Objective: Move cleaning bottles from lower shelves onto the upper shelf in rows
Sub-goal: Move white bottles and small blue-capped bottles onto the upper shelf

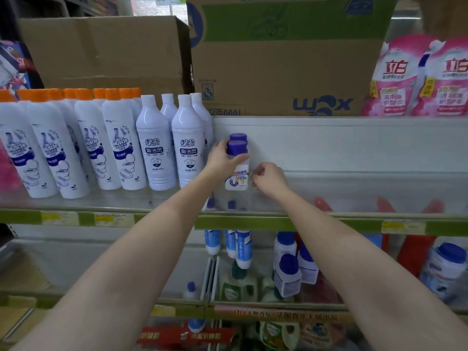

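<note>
Standing on the upper shelf (354,198) just right of the white toilet-cleaner bottles (187,148), two purple-capped drain-cleaner bottles (236,173) sit one behind the other. The left hand (224,158) wraps the front bottle's neck; the right hand (269,178) pinches at its label edge, fingers curled. The likely trouble is tipping: a push from the neck could knock the rear bottle against the back panel or nudge the neighbouring white bottles out of row. More bottles (287,274) wait on the lower shelf.
</note>
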Demonstrator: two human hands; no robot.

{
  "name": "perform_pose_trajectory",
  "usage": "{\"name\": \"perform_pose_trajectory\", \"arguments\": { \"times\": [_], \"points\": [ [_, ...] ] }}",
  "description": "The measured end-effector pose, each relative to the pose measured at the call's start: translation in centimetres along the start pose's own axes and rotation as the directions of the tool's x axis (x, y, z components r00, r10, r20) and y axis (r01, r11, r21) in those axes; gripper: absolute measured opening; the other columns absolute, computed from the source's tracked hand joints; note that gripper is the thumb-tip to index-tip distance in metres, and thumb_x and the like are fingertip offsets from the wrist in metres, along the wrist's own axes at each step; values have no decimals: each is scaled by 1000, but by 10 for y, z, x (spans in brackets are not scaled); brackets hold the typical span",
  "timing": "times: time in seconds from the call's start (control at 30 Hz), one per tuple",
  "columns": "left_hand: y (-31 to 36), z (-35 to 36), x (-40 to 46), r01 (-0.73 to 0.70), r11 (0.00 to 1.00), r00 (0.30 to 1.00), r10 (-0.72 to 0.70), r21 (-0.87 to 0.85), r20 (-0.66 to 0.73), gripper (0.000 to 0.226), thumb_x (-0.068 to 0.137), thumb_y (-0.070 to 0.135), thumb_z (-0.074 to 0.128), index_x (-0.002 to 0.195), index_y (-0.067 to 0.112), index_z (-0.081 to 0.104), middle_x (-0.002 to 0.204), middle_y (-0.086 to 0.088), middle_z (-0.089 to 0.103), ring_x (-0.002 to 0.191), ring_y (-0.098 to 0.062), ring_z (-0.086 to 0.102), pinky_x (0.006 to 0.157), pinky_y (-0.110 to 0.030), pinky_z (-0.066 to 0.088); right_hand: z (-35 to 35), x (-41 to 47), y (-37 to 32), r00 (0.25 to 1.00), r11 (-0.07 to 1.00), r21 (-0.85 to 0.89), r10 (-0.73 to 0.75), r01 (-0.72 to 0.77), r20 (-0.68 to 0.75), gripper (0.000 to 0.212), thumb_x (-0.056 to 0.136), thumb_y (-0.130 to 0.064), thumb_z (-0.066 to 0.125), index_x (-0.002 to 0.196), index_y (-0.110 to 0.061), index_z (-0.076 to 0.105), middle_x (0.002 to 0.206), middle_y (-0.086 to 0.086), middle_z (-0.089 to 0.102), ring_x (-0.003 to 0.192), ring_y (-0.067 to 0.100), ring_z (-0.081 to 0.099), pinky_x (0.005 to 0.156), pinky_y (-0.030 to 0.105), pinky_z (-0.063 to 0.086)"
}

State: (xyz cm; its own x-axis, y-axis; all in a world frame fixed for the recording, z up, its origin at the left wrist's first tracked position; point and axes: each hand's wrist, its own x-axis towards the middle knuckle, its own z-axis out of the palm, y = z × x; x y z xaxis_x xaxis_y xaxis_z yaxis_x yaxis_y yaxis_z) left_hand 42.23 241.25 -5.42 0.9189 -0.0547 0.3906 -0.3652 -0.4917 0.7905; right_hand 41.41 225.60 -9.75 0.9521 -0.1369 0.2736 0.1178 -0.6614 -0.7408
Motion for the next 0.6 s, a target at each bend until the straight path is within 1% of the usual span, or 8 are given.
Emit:
{"name": "perform_pose_trajectory", "arguments": {
  "times": [0.07,0.1,0.2,0.27,0.33,0.43,0.5,0.6],
  "points": [
    [-1,5,-1,-4,1000,998,4,7,-59,43,86,39,76,118,19,57,118,-5,63,105,-20,60,96,-39,49,2,3,1,1000,1000,9,-16,16,7,2,89,-19,61,90,-20,63,91,6,74,90,27,70,85,46,58],
    [-1,8,-2,-6,1000,997,7,3,-80,42,86,39,75,118,18,57,119,-6,63,106,-20,60,96,-39,48,3,4,2,1000,1000,12,-26,26,8,4,89,-20,61,91,-19,64,91,6,74,90,27,70,85,46,58],
    [-1,12,-5,-2,1000,993,1,-6,-114,46,85,41,75,120,17,58,121,-6,63,109,-21,59,97,-40,48,4,5,2,999,999,21,-44,44,4,2,87,-20,61,88,-20,63,88,5,74,88,26,70,84,45,58],
    [1,12,-8,10,1000,993,-11,-7,-121,47,86,41,75,123,15,60,123,-7,64,107,-18,59,93,-34,46,3,3,0,999,999,24,-47,47,0,2,88,-21,62,88,-20,64,88,6,74,87,26,70,84,45,58],
    [6,10,-12,39,999,992,-43,-30,-118,49,88,39,74,127,14,60,125,-6,65,103,-16,58,88,-30,45,1,-2,-3,999,999,6,-40,40,-2,8,88,-21,62,91,-15,66,89,7,73,88,27,69,83,44,58],
    [8,4,-23,117,992,988,-122,-55,-97,54,89,33,74,135,11,56,128,-6,64,111,-22,62,95,-37,51,-1,-14,-10,1000,1000,-11,-29,29,4,12,87,-21,62,92,-10,67,88,9,74,88,29,68,83,43,57],
    [3,0,-31,142,990,987,-141,6,-76,48,89,25,74,131,9,56,123,-7,66,112,-25,63,96,-38,52,-2,-22,-13,1000,1000,0,-11,11,-13,11,88,-21,62,88,-11,66,88,9,74,89,29,68,83,41,57],
    [-4,-4,-42,193,979,980,-190,69,-51,35,90,19,72,120,6,60,115,-10,67,107,-26,63,88,-34,51,-5,-41,-20,998,999,53,14,-11,-55,9,90,-21,61,83,-15,63,89,10,74,90,30,70,86,43,57]
  ]
}}
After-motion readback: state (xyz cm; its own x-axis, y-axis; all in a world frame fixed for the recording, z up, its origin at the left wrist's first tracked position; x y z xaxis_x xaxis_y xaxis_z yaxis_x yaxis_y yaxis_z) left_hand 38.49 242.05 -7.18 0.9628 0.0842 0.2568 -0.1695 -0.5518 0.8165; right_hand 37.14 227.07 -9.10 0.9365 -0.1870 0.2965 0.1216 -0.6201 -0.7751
